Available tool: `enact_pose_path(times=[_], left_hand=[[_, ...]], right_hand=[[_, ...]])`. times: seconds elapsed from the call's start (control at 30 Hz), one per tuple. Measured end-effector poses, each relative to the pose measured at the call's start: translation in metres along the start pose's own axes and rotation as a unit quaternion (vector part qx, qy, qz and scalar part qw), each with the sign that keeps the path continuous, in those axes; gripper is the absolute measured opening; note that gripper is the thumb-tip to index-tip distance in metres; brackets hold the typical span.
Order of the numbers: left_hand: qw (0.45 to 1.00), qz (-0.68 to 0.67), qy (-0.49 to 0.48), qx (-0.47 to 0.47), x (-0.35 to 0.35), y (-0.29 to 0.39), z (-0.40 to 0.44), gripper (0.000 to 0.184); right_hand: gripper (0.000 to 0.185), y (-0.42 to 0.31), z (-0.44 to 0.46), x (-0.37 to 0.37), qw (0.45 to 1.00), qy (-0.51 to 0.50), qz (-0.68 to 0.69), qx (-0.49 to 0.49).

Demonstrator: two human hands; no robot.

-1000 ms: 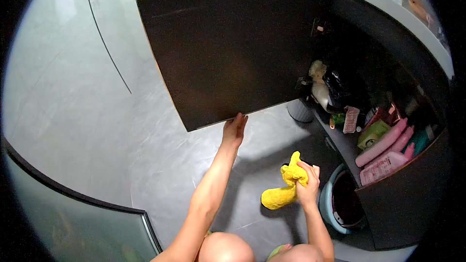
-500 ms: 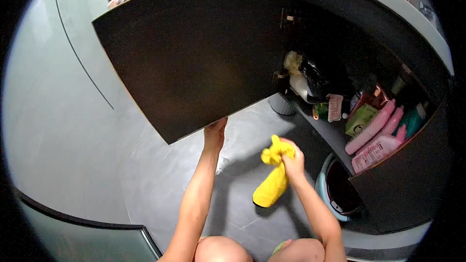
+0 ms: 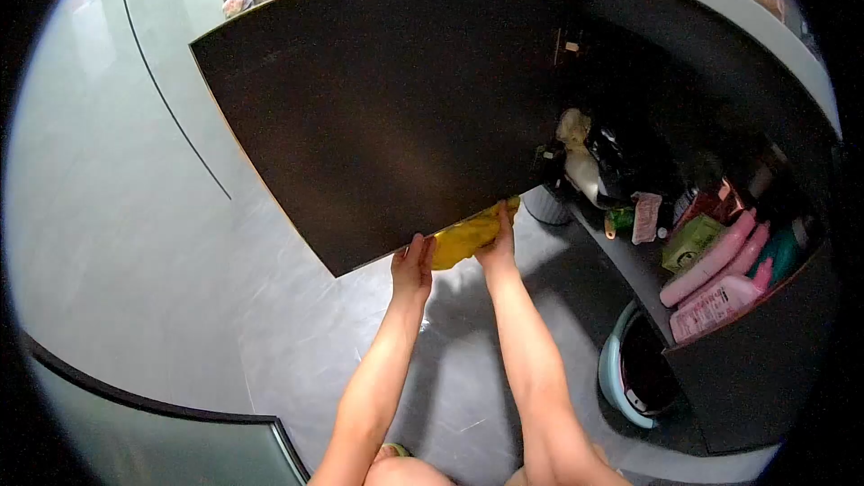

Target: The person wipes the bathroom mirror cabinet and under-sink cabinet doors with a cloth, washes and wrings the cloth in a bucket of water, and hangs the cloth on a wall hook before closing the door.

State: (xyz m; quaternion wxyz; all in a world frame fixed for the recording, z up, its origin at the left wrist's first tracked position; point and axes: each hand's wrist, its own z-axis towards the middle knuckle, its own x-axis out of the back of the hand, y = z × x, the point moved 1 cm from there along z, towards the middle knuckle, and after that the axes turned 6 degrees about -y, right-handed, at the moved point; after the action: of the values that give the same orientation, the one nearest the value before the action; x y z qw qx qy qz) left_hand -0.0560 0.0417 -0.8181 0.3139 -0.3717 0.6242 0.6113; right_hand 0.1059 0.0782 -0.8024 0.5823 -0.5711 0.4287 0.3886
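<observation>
A dark cabinet door [image 3: 387, 117] stands swung out in front of me. My left hand [image 3: 413, 263] grips its bottom edge, fingertips on the inner face. Just to the right, my right hand [image 3: 498, 238] holds a yellow cloth [image 3: 463, 241] against the same bottom edge, and part of the cloth is hidden behind the door. The cloth lies between my two hands.
Pink bottles [image 3: 711, 308], a green box [image 3: 691, 243] and a black bag [image 3: 616, 162] sit in the open cabinet at right. A blue basin [image 3: 612, 369] is below. A glass panel [image 3: 171, 450] with a dark frame is at lower left.
My right hand has moved up and left, bringing the cloth from above the floor to the door's bottom edge. My left hand has stayed on the door. The view has shifted somewhat.
</observation>
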Motion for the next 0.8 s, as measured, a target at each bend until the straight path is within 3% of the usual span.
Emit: enact_pose_path(times=[0.17, 0.3, 0.37, 0.43, 0.53, 0.7, 0.8], left_hand=[[0.998, 0.033, -0.052, -0.016, 0.009, 0.004, 0.004, 0.027], [0.986, 0.147, -0.065, -0.047, 0.006, 0.005, 0.002, 0.027], [0.991, 0.116, -0.053, -0.044, 0.007, 0.003, 0.0, 0.019], [0.993, 0.098, -0.043, -0.046, 0.008, 0.001, -0.001, 0.015], [0.99, 0.133, -0.022, -0.053, -0.004, 0.003, -0.005, 0.011], [0.985, 0.161, -0.035, -0.044, 0.015, 0.0, 0.007, 0.021], [0.99, 0.085, -0.092, -0.069, -0.01, 0.013, -0.007, 0.018]], right_hand=[[0.064, 0.003, 0.024, 0.031, 0.998, 0.021, -0.05, -0.034], [0.066, 0.006, 0.033, 0.042, 0.996, -0.003, -0.058, -0.065], [0.066, 0.003, 0.031, 0.04, 0.996, -0.006, -0.089, -0.01], [0.066, 0.005, 0.028, 0.037, 0.997, 0.033, -0.06, -0.026], [0.059, 0.001, 0.029, 0.037, 0.999, -0.027, -0.034, -0.024], [0.06, -0.003, 0.029, 0.039, 0.998, 0.0, -0.051, -0.048], [0.056, -0.01, 0.026, 0.03, 0.997, -0.057, -0.024, -0.037]])
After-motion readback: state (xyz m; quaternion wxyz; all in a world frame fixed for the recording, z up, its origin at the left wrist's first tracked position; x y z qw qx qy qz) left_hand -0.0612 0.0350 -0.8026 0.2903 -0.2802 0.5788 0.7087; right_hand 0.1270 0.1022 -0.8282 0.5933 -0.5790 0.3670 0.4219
